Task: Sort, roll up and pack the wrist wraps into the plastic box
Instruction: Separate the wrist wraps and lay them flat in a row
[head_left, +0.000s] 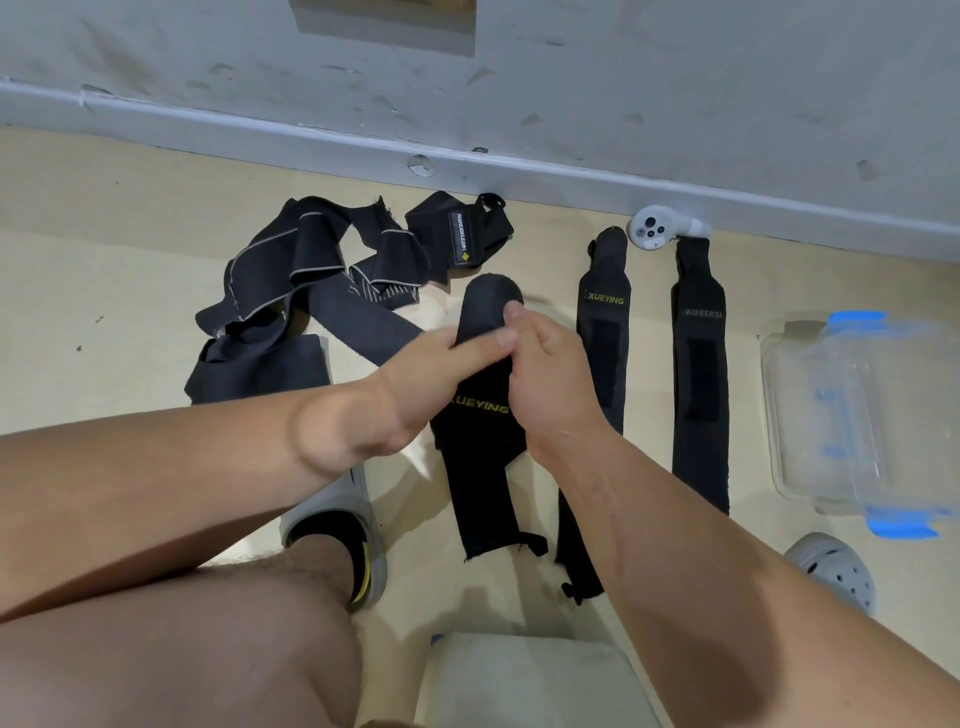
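Observation:
A black wrist wrap with yellow lettering (480, 467) lies lengthwise on the floor in the middle. My left hand (431, 379) and my right hand (540, 374) both pinch its far end, which is curled up. To its right lie two flat wraps: one with yellow lettering (602, 332) and one with grey lettering (701, 374). A tangled heap of black wraps with grey edging (301, 291) sits to the left, with one labelled wrap (460, 236) behind. The clear plastic box with blue clips (852, 415) stands at the far right.
A white controller (654, 228) rests against the grey skirting at the back. My grey slipper with foot (337, 535) is near the left, another grey shoe (836, 571) at the right. A pale block (524, 680) sits at the near edge.

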